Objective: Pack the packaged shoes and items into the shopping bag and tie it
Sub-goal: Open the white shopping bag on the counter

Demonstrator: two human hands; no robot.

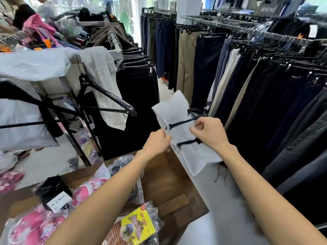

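Note:
I hold a flat white shopping bag (178, 110) with dark cord handles up over the far corner of a wooden table (169, 181). My left hand (157, 141) pinches the bag's left edge. My right hand (208, 132) grips the bag and one dark handle on its right side. On the table below lie pink shoes in clear plastic (86, 190), dark packaged shoes (122, 167), a black folded item with a white label (53, 193) and a yellow-labelled packet (137, 227).
Racks of dark and beige trousers (265, 85) line the right side and the back. A rack with black hangers (106, 92), a grey cloth and plastic wrap stands at left. A person stands at the far left. The floor between is pale.

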